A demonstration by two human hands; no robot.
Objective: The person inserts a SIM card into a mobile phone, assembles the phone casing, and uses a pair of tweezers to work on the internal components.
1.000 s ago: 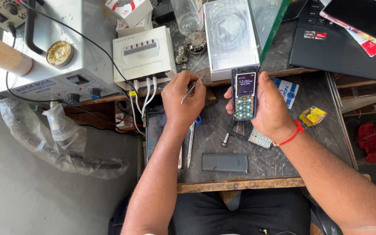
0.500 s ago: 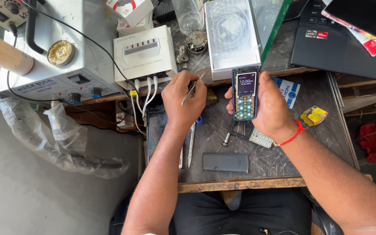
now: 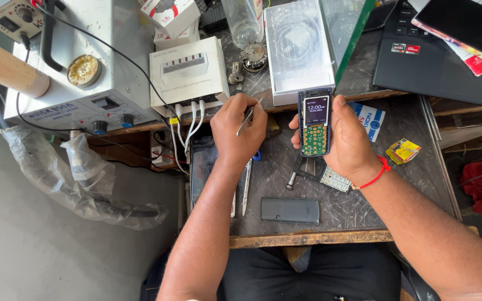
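My right hand [image 3: 348,139] grips an opened keypad phone [image 3: 314,122] upright above the dark workbench; its small screen is lit and its green circuit board is bare. My left hand [image 3: 240,129] is closed around slim metal tweezers [image 3: 245,120], held a short way left of the phone and apart from it. Under the right hand lie a loose keypad [image 3: 335,179] and a black frame piece [image 3: 308,167]. A grey back cover [image 3: 289,210] rests near the bench's front edge.
A white rework station [image 3: 79,89] and a white multi-port charger [image 3: 188,75] with cables stand at the left. An open white box [image 3: 298,50], a glass bottle [image 3: 242,21] and a black laptop [image 3: 436,61] fill the back. More tweezers [image 3: 246,187] lie beside a dark phone [image 3: 203,167].
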